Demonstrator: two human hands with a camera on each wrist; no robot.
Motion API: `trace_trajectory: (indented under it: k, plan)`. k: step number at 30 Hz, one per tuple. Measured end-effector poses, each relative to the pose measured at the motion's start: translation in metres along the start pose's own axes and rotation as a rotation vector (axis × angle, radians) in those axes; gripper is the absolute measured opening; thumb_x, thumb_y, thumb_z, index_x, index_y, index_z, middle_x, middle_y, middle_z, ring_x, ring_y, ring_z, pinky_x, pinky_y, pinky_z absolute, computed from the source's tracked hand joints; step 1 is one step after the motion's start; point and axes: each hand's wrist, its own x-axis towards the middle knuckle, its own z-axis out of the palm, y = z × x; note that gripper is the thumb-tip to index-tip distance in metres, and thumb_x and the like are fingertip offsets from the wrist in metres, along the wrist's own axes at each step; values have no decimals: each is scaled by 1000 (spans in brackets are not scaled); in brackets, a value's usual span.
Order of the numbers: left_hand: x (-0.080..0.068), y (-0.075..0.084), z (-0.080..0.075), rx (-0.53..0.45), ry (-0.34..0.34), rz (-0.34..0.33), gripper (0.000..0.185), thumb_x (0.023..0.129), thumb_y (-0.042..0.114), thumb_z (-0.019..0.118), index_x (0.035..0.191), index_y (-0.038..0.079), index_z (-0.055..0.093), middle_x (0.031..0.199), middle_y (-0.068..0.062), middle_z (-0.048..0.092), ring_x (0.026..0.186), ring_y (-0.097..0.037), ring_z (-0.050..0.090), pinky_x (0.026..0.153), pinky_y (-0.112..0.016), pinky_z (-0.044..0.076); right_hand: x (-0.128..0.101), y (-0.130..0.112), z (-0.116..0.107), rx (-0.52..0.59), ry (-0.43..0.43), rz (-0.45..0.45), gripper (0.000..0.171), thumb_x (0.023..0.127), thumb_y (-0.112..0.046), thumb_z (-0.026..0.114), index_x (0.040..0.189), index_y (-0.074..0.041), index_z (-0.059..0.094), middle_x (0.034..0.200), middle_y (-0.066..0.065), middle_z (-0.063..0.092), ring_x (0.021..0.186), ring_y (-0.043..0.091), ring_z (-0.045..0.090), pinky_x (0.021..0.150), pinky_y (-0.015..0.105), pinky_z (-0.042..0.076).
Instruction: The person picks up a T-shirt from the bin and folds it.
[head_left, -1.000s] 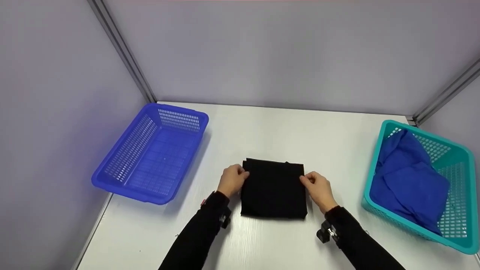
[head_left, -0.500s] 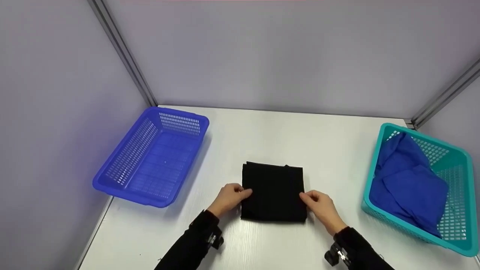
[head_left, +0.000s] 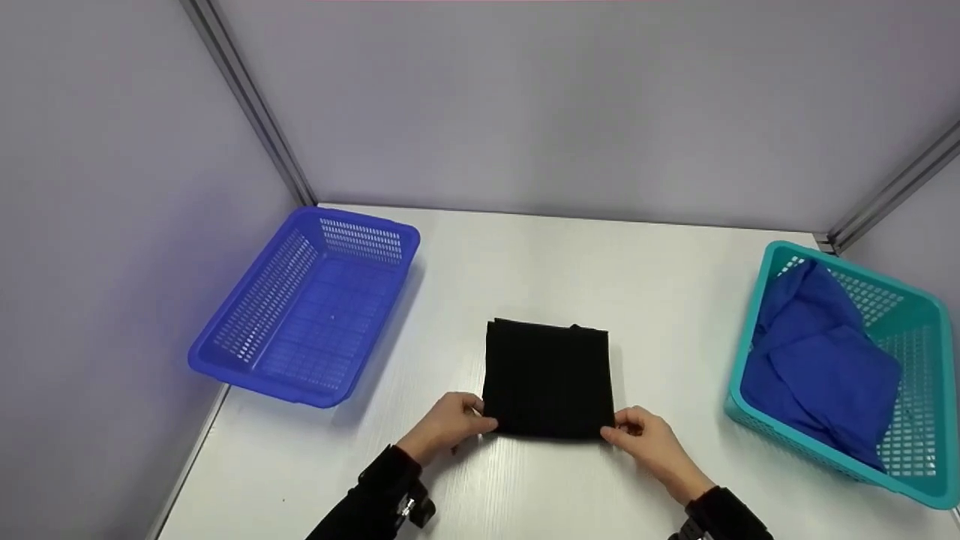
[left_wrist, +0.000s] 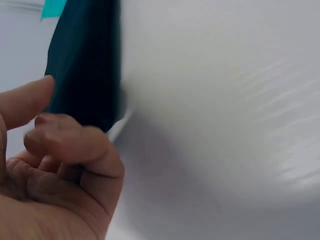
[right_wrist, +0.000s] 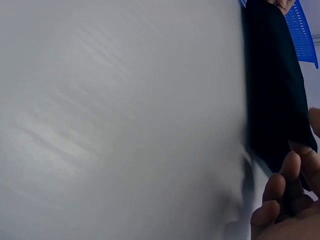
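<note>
Hands (head_left: 450, 426) (head_left: 645, 439) pinching folded black cloth (head_left: 547, 379), near corners, white table (head_left: 525, 262)

A blue perforated plastic basket (head_left: 304, 307) is sitting at the left side of the white table (head_left: 525, 255). A teal perforated basket (head_left: 911, 352) is sitting at the right edge, and it is holding a crumpled blue cloth (head_left: 817, 367). Grey partition walls (head_left: 570, 97) are enclosing the table.
</note>
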Motion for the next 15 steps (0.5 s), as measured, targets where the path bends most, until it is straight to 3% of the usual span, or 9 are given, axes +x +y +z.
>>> trace_trajectory:
  k: [4, 9, 12, 15]
  plan:
    - [-5, -8, 0, 39, 15, 43, 13, 90, 5, 73, 82, 6, 62, 60, 7, 52, 42, -3, 37, 41, -18, 33, -3, 9, 3, -48, 15, -50, 21, 92, -17, 77, 100, -2, 64, 88, 3, 57, 82, 17, 51, 67, 24, 42]
    - [-6, -13, 2, 129, 47, 64, 18, 87, 5, 75, 76, 8, 61, 62, 8, 51, 46, -5, 41, 45, -20, 35, -3, 14, 2, -238, 70, -168, 9, 90, -13, 78, 91, -9, 70, 88, -2, 60, 83, 14, 50, 71, 25, 43]
    - [-4, -5, -5, 193, 60, 57, 12, 89, 13, 75, 82, 7, 66, 66, 2, 59, 49, -7, 46, 47, -22, 38, 1, 8, -10, -330, 100, -252, 5, 89, -13, 78, 90, -11, 73, 85, -3, 60, 82, 13, 50, 72, 26, 43]
    - [3, 19, -22, 357, 126, 78, 14, 92, 22, 71, 91, 9, 69, 74, -2, 65, 57, -11, 54, 53, -27, 45, 10, -11, -34, -417, 156, -364, 6, 92, -12, 74, 97, -7, 75, 86, -1, 63, 83, 16, 54, 75, 31, 45]
